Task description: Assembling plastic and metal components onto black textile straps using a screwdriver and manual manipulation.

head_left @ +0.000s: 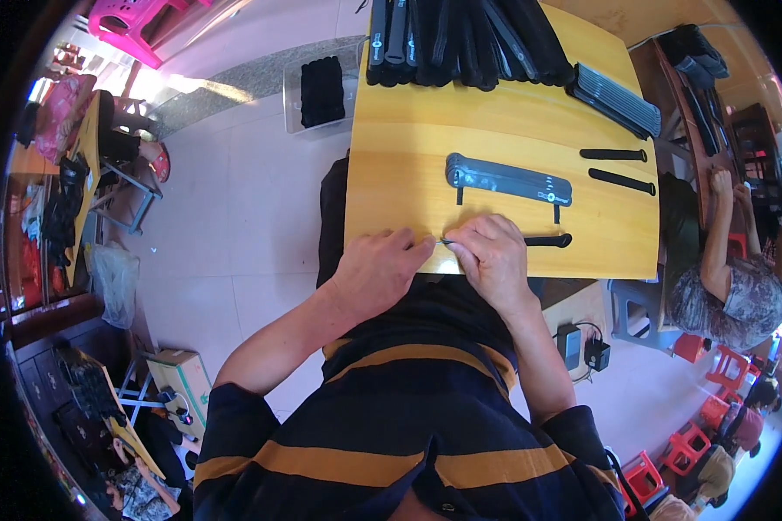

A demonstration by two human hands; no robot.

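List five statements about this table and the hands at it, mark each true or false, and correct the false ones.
1. A black strap extends rightward from the right hand. True.
2. The left hand lies flat on the blue-gray pack. False: its fingertips are close to the right hand's, while the pack lies farther up the table.
3. Two loose straps lie toward the table's right edge. True.
4. The tabletop is bright red. False: it is yellow.
5. The clear bin beside the table, left of it, contains something black. True.
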